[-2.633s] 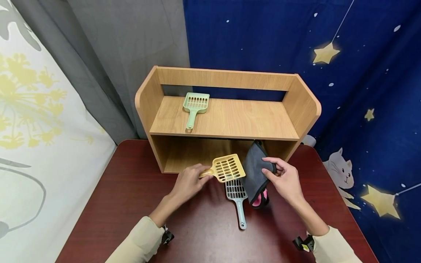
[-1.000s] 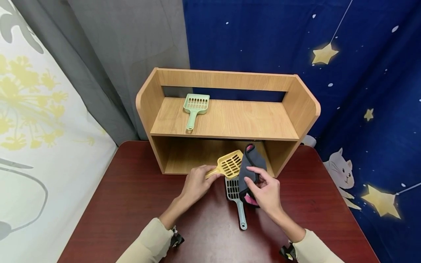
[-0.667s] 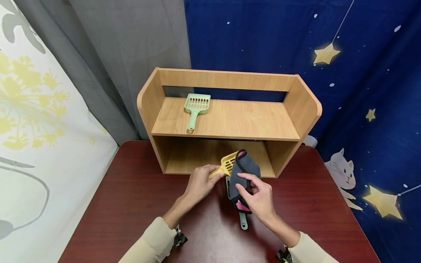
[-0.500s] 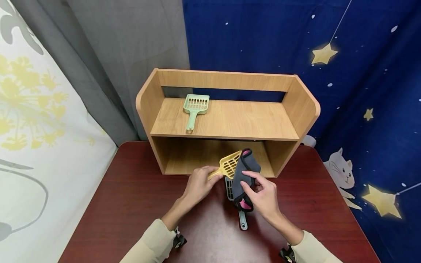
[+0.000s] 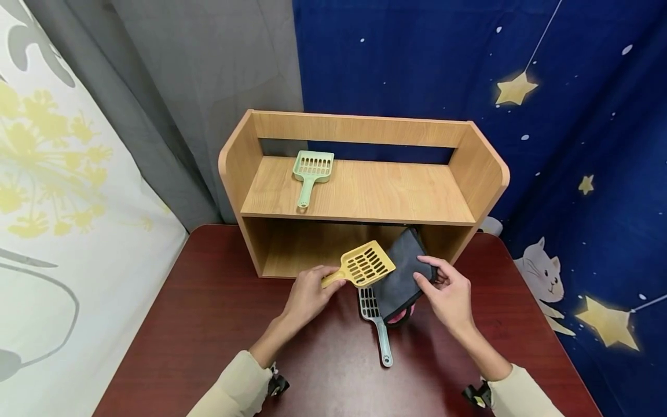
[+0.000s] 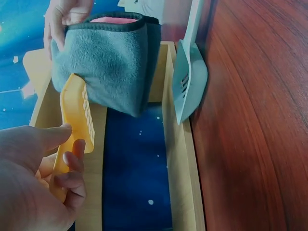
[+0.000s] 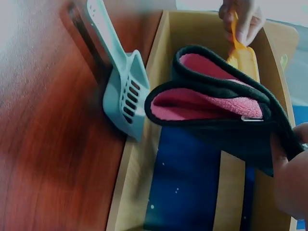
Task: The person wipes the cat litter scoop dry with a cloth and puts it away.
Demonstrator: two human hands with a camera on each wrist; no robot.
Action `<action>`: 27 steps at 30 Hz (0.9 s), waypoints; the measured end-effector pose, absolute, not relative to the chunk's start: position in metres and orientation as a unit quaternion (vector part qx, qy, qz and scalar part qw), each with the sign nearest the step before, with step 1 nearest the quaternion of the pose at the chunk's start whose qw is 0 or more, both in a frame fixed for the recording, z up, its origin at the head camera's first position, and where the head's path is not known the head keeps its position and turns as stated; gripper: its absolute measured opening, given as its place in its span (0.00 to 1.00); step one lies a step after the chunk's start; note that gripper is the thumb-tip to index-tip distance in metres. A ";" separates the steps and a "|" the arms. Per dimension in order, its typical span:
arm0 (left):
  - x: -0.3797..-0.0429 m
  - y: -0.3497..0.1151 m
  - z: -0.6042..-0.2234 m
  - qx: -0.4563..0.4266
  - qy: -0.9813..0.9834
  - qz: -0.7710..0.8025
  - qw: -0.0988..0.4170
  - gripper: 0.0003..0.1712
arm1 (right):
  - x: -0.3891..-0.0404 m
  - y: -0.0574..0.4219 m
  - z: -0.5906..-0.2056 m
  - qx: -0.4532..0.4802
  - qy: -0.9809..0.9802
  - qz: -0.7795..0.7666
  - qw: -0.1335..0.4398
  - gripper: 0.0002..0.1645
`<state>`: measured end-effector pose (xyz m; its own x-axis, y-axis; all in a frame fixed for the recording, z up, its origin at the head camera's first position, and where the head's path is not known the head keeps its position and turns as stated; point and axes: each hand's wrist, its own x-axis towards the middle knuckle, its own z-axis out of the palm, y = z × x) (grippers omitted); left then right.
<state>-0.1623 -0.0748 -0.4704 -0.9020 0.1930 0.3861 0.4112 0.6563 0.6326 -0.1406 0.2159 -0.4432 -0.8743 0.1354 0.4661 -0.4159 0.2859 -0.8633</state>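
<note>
My left hand (image 5: 308, 294) grips the handle of a yellow litter scoop (image 5: 366, 264), raised in front of the shelf's lower opening. Pinched at its right edge by my right hand (image 5: 449, 294) is a folded grey cloth (image 5: 402, 267) with black trim; the right wrist view shows its pink inner side (image 7: 187, 107). In the head view the scoop's front edge overlaps the cloth's left side. Below them a light blue litter scoop (image 5: 383, 339) lies on the table, its head partly hidden by the yellow scoop and the cloth.
A green litter scoop (image 5: 311, 168) rests on the upper board of a two-level wooden shelf (image 5: 385, 191), left of centre. The shelf stands toward the back of a dark red table (image 5: 219, 324). Grey and blue curtains (image 5: 417, 63) hang behind it.
The cloth went left across the yellow scoop's head, then swung back to the right, uncovering the scoop's slots. The left hand shifted slightly. The blue and green scoops stayed put.
</note>
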 end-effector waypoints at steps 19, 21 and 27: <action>-0.186 -0.083 -0.506 -0.122 -0.892 -0.413 0.140 0.20 | -0.143 0.259 -0.445 0.068 -0.772 0.594 0.214 0.21; -0.194 -0.087 -0.521 -0.126 -0.885 -0.424 0.148 0.21 | -0.143 0.261 -0.445 0.065 -0.774 0.591 0.216 0.21; -0.207 -0.089 -0.535 -0.102 -0.881 -0.444 0.125 0.24 | -0.142 0.265 -0.446 0.059 -0.774 0.591 0.218 0.21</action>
